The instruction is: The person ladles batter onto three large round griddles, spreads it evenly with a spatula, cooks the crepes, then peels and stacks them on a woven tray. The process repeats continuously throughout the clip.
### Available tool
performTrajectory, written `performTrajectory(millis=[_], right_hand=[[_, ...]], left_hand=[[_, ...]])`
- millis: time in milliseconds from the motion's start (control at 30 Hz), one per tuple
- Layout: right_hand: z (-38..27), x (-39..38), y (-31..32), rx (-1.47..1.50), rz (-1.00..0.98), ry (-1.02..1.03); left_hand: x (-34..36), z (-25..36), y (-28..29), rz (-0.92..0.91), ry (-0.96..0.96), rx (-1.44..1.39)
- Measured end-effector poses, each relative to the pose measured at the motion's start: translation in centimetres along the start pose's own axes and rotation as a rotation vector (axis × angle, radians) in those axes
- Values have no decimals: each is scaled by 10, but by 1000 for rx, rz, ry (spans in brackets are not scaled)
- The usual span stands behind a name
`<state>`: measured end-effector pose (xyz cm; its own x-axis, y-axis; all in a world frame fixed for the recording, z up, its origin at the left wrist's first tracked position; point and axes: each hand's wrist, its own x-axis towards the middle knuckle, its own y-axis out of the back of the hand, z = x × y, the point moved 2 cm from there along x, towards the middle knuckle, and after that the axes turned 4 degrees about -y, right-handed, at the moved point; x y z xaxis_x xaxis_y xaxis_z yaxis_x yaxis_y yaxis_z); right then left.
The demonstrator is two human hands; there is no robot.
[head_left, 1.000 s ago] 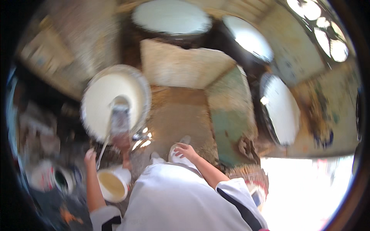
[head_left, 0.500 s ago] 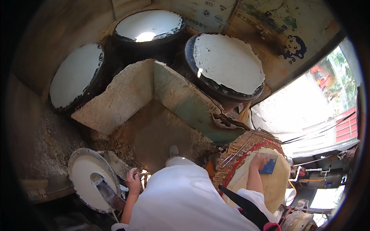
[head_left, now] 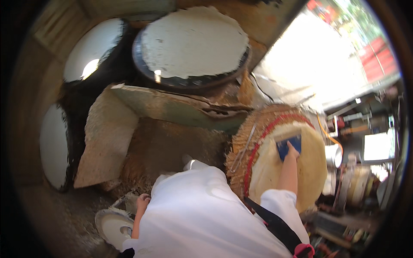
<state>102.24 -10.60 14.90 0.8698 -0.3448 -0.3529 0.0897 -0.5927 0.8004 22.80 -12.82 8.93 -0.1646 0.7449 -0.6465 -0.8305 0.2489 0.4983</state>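
My right hand (head_left: 294,152) is closed on a blue flat scraper (head_left: 287,146). It rests on a stack of large, thin, pale-yellow flatbreads (head_left: 312,172) lying on a round straw mat (head_left: 237,142) with a red band. My left hand (head_left: 143,201) hangs low beside my white shirt, close to a bucket of white batter (head_left: 105,221). Its fingers are bent, but blur and the shirt hide whether anything is in them. A pair of thin metal tongs (head_left: 245,148) lies along the mat's left side.
Ahead, a round black griddle (head_left: 137,56) carries a white sheet of batter (head_left: 193,43). Two more batter-covered griddles (head_left: 97,45) (head_left: 55,146) stand at the left. An angled board (head_left: 172,101) stands between me and them. Bright plastic sheeting (head_left: 309,56) hangs at the right.
My view has turned to the right, so the griddles sit further left. My right hand and the scraper have moved farther across the flatbreads. My left hand stays low by my side.
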Motion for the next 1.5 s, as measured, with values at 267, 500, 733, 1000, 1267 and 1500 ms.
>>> performTrajectory(millis=[267, 500, 733, 1000, 1267, 1500], right_hand=[[-3, -41, 37, 1150, -589, -25], [-52, -197, -13, 772, -1016, 343], [-86, -401, -100, -9, -308, 2061], [-89, -516, -188, -173, -432, 2285], [-111, -653, -298, -59, -401, 2353], [-142, -732, -290, 394, -1016, 1741]], left_hand=[[59, 3, 21, -156, -31, 189], [112, 85, 52, -198, -104, 63], [146, 83, 76, -193, -12, -213], [131, 21, 122, -72, 40, 39], [151, -24, 147, -34, 1, 93], [198, -20, 174, -107, -91, 9]])
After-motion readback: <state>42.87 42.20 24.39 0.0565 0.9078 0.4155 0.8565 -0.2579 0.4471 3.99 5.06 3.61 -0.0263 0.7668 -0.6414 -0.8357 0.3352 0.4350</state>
